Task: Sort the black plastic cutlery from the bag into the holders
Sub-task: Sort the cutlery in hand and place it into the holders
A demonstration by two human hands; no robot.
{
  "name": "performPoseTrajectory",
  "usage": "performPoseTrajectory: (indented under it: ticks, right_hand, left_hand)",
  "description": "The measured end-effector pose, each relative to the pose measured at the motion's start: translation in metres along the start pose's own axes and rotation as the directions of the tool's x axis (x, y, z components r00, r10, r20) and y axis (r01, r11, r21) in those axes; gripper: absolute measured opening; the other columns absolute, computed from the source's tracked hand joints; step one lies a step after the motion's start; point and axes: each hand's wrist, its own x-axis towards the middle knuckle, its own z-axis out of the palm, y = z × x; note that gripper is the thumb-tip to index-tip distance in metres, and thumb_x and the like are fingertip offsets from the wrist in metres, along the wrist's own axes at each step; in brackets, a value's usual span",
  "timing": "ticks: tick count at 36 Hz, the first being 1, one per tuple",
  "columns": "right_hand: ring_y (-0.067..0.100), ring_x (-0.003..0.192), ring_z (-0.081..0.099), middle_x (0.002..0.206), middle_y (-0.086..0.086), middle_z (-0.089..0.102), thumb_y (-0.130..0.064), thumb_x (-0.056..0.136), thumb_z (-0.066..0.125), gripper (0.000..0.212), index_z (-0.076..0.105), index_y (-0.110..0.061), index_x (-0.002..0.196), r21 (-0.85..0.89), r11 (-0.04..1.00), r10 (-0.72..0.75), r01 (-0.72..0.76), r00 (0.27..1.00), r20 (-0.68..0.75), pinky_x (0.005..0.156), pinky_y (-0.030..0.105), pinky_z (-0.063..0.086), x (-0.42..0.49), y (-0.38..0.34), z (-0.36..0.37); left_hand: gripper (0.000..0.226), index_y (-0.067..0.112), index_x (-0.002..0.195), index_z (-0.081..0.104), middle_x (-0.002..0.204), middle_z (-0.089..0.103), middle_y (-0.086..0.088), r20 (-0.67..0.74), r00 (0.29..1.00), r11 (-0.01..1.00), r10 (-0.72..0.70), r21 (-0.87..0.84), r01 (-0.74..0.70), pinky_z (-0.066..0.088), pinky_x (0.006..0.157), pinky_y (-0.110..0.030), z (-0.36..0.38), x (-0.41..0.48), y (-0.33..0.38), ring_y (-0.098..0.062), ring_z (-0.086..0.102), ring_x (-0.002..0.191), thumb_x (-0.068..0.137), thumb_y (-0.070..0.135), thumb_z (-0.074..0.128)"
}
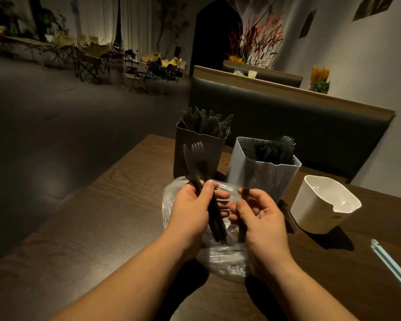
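I have both hands over the bag (220,258), which lies crumpled on the worktop (116,205). My left hand (190,212) is clenched round a small bundle of cutlery (196,161), handles down in the palm, a fork head and a knife blade standing up above the bag. My right hand (262,218) pinches a single piece (245,193) by its handle, between thumb and forefinger; I cannot tell which kind it is.

Beyond the bag stands a dark holder (214,156) packed with knives. Just beyond the bag and to its right is a grey holder (259,179) with forks. Further right of the bag is a white holder (320,205) that looks empty.

These pieces should be very light, stiff and rather slick, and the tines and thin necks could snap if bent. I would grip mid-handle, one piece at a time, and drop it in handle first. The bag is soft and will shift under any tug.
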Motion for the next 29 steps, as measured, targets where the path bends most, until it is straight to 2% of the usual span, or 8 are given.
performPoseTrajectory:
  ticks: [3,7,9,12,14,17,23,29]
  right_hand:
    - [0.015,0.060,0.057,0.071,0.003,0.064,-0.007,0.098,0.057,0.021,0.067,-0.022,0.107,0.041,0.998,0.050,-0.050,0.999,0.003,0.050,0.028,0.045,0.000,-0.003,0.000]
    - [0.012,0.053,0.047,0.065,0.006,0.052,-0.019,0.101,0.054,0.022,0.074,-0.023,0.095,0.073,0.992,0.104,-0.106,0.994,0.027,0.046,0.026,0.036,0.000,0.000,0.007]
    - [0.013,0.057,0.052,0.067,0.004,0.056,-0.015,0.100,0.054,0.023,0.075,-0.022,0.093,0.067,0.992,0.103,-0.106,0.994,0.039,0.047,0.026,0.042,-0.002,0.000,0.010]
    - [0.019,0.068,0.062,0.083,0.012,0.068,-0.006,0.100,0.054,0.020,0.069,-0.016,0.108,0.088,0.989,0.113,-0.116,0.993,0.040,0.056,0.032,0.053,-0.002,-0.001,0.012]
    - [0.023,0.075,0.067,0.096,0.016,0.070,-0.002,0.098,0.056,0.024,0.065,-0.018,0.114,0.072,0.992,0.108,-0.108,0.994,-0.002,0.060,0.034,0.056,0.000,-0.002,0.010]
    - [0.019,0.070,0.066,0.101,0.014,0.071,0.000,0.096,0.057,0.025,0.064,-0.018,0.113,0.074,0.992,0.099,-0.097,0.995,-0.018,0.062,0.032,0.057,0.002,-0.007,0.007]
    - [0.008,0.049,0.057,0.068,0.004,0.064,-0.018,0.102,0.049,0.022,0.068,-0.007,0.104,0.252,0.953,0.158,-0.169,0.985,0.063,0.042,0.019,0.047,0.000,-0.024,0.009]
    - [0.020,0.048,0.054,0.063,0.009,0.054,-0.008,0.099,0.054,0.010,0.058,0.000,0.103,0.317,0.904,0.270,-0.288,0.958,0.100,0.043,0.034,0.053,0.001,-0.024,0.010]
  left_hand:
    - [0.022,0.007,0.108,0.062,0.074,0.068,-0.004,-0.013,1.000,1.000,-0.027,-0.016,0.026,0.056,0.058,-0.026,-0.002,0.000,0.003,-0.016,0.064,0.059,0.106,0.022,0.046]
    - [0.027,0.010,0.110,0.060,0.067,0.055,0.001,0.025,0.993,0.993,-0.114,-0.017,0.114,0.042,0.050,-0.022,-0.002,0.001,0.002,-0.009,0.046,0.051,0.108,0.029,0.041]
    - [0.027,0.009,0.106,0.058,0.065,0.051,0.001,0.060,0.989,0.991,-0.132,-0.008,0.132,0.039,0.047,-0.022,-0.001,0.000,0.001,-0.008,0.041,0.049,0.108,0.031,0.042]
    - [0.021,0.009,0.097,0.049,0.064,0.049,-0.001,0.095,0.989,0.994,-0.114,0.005,0.114,0.042,0.046,-0.027,0.002,-0.003,0.000,-0.009,0.045,0.046,0.106,0.027,0.046]
    - [0.016,0.010,0.099,0.050,0.067,0.050,-0.002,0.093,0.991,0.995,-0.097,0.028,0.095,0.042,0.043,-0.023,0.001,-0.003,-0.001,-0.009,0.046,0.046,0.105,0.025,0.049]
    - [0.015,0.010,0.103,0.053,0.073,0.056,-0.001,0.079,0.993,0.995,-0.085,0.057,0.080,0.038,0.043,-0.020,-0.001,-0.001,-0.002,-0.009,0.045,0.050,0.105,0.025,0.049]
    - [0.019,0.009,0.102,0.061,0.068,0.057,0.001,0.075,0.994,0.994,-0.079,0.086,0.073,0.036,0.044,-0.021,0.004,-0.004,-0.005,-0.009,0.048,0.052,0.105,0.022,0.048]
    - [0.012,0.011,0.103,0.062,0.068,0.062,-0.006,0.106,0.991,0.995,-0.080,0.060,0.074,0.040,0.043,-0.021,0.004,-0.006,-0.006,-0.013,0.053,0.053,0.102,0.020,0.054]
